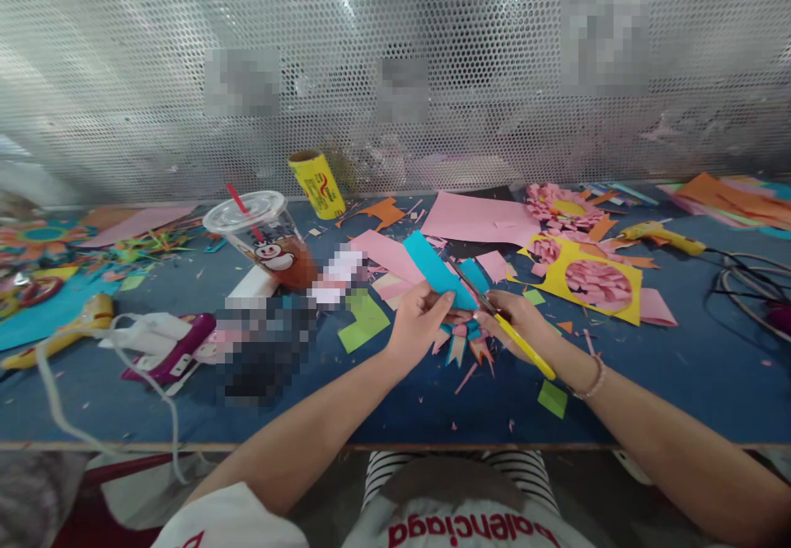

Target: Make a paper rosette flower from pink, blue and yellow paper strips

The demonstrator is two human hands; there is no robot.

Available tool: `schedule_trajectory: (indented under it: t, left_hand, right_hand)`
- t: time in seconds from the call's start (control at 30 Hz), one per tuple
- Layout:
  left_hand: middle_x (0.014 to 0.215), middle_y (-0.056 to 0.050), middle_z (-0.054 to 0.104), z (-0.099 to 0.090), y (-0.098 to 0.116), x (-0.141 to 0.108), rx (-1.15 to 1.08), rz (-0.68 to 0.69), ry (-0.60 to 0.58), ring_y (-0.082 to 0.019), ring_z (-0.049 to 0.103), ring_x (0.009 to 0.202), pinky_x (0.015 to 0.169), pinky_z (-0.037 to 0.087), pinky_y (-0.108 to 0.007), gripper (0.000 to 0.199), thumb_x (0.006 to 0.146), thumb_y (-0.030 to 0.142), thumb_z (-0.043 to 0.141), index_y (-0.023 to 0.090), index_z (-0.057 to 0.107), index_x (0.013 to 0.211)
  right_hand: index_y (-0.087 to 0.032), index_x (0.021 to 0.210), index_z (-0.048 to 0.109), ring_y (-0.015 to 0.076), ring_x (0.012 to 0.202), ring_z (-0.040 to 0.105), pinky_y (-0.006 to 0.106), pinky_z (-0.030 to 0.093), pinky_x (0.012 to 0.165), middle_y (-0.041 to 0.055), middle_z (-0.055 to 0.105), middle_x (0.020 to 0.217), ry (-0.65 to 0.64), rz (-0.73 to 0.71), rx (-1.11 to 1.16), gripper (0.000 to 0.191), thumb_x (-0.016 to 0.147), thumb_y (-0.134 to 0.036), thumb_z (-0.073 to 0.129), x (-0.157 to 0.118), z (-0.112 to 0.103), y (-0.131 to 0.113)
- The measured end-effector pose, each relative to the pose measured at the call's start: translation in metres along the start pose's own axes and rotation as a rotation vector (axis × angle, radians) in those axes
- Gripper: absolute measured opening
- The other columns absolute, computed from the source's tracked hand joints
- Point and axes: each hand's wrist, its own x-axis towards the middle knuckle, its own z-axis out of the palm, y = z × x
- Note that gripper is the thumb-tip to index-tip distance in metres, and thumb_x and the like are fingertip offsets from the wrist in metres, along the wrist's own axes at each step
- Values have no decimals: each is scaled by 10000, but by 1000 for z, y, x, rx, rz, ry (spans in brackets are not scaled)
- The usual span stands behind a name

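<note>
My left hand (423, 315) pinches a strip of blue paper (431, 262), thumb lying on top of it. Yellow-handled scissors (517, 340) are gripped in my right hand (525, 321), their blades lying along the right part of the blue strip. A smaller blue piece shows just right of the blades. Below both hands, a bunch of notched paper strips (458, 346) in blue, cream, pink and orange rests on the table, partly covered by my fingers. Pink paper pieces (389, 255) lie behind my left hand.
A lidded plastic cup (272, 243) with a red straw stands left, near a tilted yellow cardboard tube (318, 185). A purple power strip (176, 350) and cords lie left. Right are yellow card (627, 305), a pink paper flower (562, 206) and a yellow glue gun (664, 236).
</note>
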Motion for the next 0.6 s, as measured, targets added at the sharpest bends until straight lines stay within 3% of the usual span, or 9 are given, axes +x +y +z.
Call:
schedule_trajectory:
  t: [0.27, 0.43, 0.6]
  left_hand:
    - [695, -42, 695, -1, -4, 4, -55, 19, -4, -184, 671, 611, 607, 556, -294, 276, 750, 432, 649, 162, 616, 792]
    - [501, 11, 575, -7, -7, 9, 111, 54, 67, -114, 539, 448, 473, 442, -230, 269, 755, 417, 632, 170, 581, 664]
    - [483, 33, 510, -6, -6, 8, 201, 18, -24, -91, 447, 424, 428, 346, -215, 246, 724, 383, 649, 164, 582, 636]
  right_hand:
    - [-192, 780, 446, 142, 663, 458, 287, 394, 609, 15, 461, 752, 102, 42, -43, 248, 847, -420, 518, 1, -3, 13]
    - [-194, 890, 462, 147, 666, 479, 301, 439, 605, 24, 475, 797, 105, 69, 140, 260, 853, -449, 493, 3, -9, 14]
    - [-187, 939, 494, 155, 697, 537, 291, 462, 606, 39, 548, 841, 129, 141, 246, 267, 847, -436, 521, 6, -6, 15]
